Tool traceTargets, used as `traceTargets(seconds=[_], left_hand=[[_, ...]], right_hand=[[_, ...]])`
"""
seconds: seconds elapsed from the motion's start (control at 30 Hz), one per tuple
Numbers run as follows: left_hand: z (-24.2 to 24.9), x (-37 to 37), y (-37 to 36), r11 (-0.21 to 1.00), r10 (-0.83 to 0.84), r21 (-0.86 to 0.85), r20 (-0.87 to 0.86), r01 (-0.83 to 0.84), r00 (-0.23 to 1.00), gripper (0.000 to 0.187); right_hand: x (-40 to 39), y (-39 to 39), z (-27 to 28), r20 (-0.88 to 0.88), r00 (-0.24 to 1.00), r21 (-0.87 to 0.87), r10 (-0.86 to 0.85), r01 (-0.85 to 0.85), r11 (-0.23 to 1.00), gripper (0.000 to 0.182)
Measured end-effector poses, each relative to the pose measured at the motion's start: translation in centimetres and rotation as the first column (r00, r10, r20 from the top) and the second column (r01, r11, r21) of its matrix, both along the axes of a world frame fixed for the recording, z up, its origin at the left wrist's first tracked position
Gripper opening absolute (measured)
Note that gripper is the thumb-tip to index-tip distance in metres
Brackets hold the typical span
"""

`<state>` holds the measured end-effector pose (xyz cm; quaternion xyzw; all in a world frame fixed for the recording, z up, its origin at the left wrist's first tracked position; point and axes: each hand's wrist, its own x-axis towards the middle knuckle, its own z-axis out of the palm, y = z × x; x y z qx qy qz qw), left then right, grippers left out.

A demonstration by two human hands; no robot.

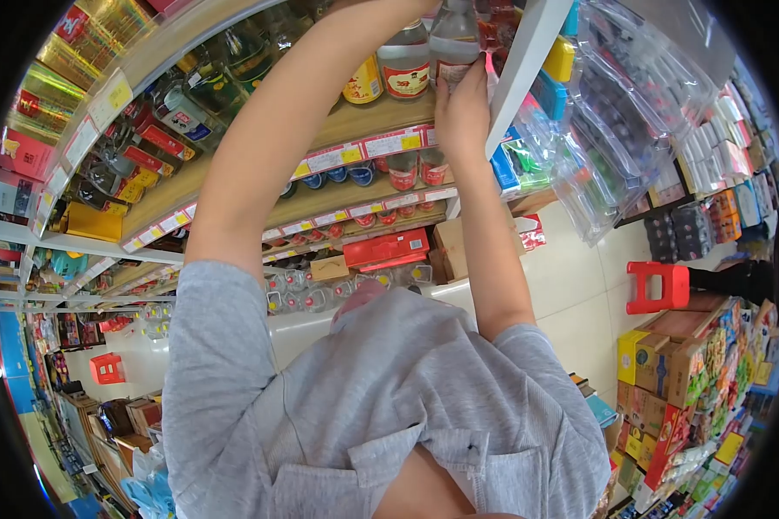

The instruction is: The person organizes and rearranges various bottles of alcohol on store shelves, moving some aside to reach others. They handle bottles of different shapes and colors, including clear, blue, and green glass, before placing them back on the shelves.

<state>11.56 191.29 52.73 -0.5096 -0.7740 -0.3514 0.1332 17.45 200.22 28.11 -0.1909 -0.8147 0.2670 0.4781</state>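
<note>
My right hand is wrapped round the lower part of a clear glass bottle, which stands upright at the right end of the shelf, by the white upright post. The bottle's top runs out of the picture. My left arm reaches up across the shelf, and its hand lies beyond the top edge. Left of the held bottle stands a clear bottle with a red and cream label. Beside that is a bottle with a yellow label, partly hidden by my left forearm.
Dark bottles line the shelf at left. Price tags run along the shelf edge. Clear plastic packaging hangs right of the post. A red stool and stacked cartons stand on the right, near another person's dark-clothed limb.
</note>
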Motion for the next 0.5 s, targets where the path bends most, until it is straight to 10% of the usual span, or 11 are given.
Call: traceTargets(seconds=[0.1,0.2,0.4,0.5], left_hand=[[-6.0,-2.1,-0.7,0.97,0.233,0.182,-0.517,-0.161,0.823,0.035],[-10.7,0.0,-8.1,0.892,0.171,0.434,-0.581,0.126,0.795,0.035],[-16.2,-2.9,-15.8,0.791,0.44,0.5,-0.065,-0.353,0.895,0.039],[-14.4,-3.6,-15.6,0.848,0.363,0.45,-0.108,-0.28,0.925,0.048]], right_hand=[[0.0,0.2,-0.2,0.012,1.0,0.018,0.002,-0.002,1.0,0.077],[0.0,0.3,-0.5,0.026,0.999,0.053,-0.019,0.017,0.998,0.077],[0.7,-0.2,0.5,0.048,0.999,-0.008,0.003,-0.002,1.0,0.074],[1.4,-1.8,0.9,-0.075,0.997,0.004,0.003,-0.003,1.0,0.07]])
